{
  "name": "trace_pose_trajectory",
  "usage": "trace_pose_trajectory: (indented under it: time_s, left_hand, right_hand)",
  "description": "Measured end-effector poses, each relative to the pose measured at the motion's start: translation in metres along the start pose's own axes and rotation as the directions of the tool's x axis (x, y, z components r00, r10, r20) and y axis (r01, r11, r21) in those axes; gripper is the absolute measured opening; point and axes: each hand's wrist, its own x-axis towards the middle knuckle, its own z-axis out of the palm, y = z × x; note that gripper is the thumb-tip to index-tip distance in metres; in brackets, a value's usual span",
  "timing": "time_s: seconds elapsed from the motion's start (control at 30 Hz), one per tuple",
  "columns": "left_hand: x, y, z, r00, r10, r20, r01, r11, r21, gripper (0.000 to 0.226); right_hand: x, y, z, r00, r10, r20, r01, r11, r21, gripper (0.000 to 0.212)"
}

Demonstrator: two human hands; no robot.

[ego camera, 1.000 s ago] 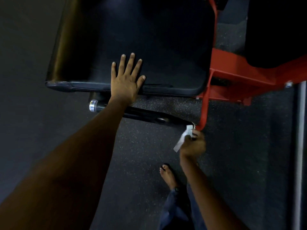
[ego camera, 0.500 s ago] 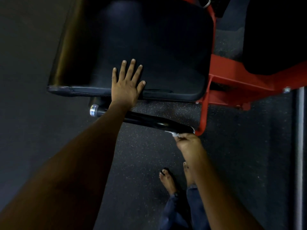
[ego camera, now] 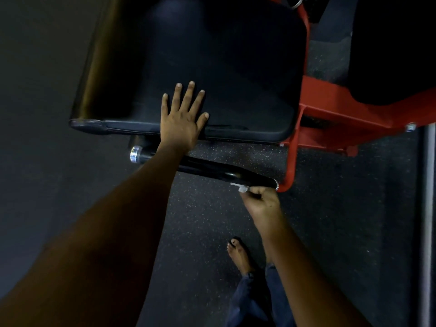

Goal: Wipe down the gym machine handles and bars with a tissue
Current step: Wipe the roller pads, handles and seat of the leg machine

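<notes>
A black handle (ego camera: 219, 171) with a chrome end cap runs below the black seat pad (ego camera: 226, 74) and joins a red frame tube (ego camera: 291, 159) at its right end. My right hand (ego camera: 262, 204) presses a white tissue (ego camera: 240, 188) against the underside of the handle near that right end; only a small bit of tissue shows above my fingers. My left hand (ego camera: 182, 119) lies flat on the front edge of the seat pad, fingers spread, holding nothing. My left forearm crosses over the handle's left part and hides it.
The red machine frame (ego camera: 342, 109) extends to the right under another dark pad (ego camera: 396, 50). A grey vertical bar (ego camera: 427, 220) runs along the right edge. Speckled black rubber floor (ego camera: 212, 220) lies below, with my bare foot (ego camera: 239, 254) and jeans leg near the bottom centre.
My right hand moved from the red tube's lower bend leftward onto the black handle's right end, and the hanging tissue is now tucked against the handle. My left hand stayed on the seat.
</notes>
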Motion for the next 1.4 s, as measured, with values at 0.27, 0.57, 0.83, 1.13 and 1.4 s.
trace_pose_trajectory:
  time_s: [0.27, 0.57, 0.83, 1.13, 1.4]
  left_hand:
    - [0.000, 0.000, 0.001, 1.000, 0.002, -0.001, -0.002, 1.000, 0.004, 0.060]
    - [0.000, 0.001, 0.002, 1.000, -0.011, 0.009, 0.011, 1.000, 0.026, 0.061]
    - [0.000, 0.001, 0.002, 1.000, -0.007, 0.009, 0.007, 1.000, 0.026, 0.060]
    - [-0.001, 0.001, 0.001, 1.000, -0.012, 0.001, 0.012, 1.000, 0.026, 0.060]
    - [-0.001, 0.001, 0.001, 1.000, -0.017, 0.006, 0.017, 1.000, 0.024, 0.060]
  right_hand:
    - [-0.010, -0.038, -0.019, 0.871, -0.301, -0.388, 0.272, 0.954, -0.128, 0.033]
    - [-0.012, -0.078, -0.012, 0.797, -0.368, 0.479, 0.595, 0.340, -0.729, 0.048]
    - [0.030, -0.063, -0.042, 0.867, -0.344, 0.361, 0.492, 0.472, -0.732, 0.024]
    - [0.022, -0.048, -0.019, 0.914, -0.368, 0.169, 0.370, 0.591, -0.717, 0.034]
    - [0.033, -0.027, -0.060, 0.949, -0.306, 0.072, 0.242, 0.566, -0.788, 0.032]
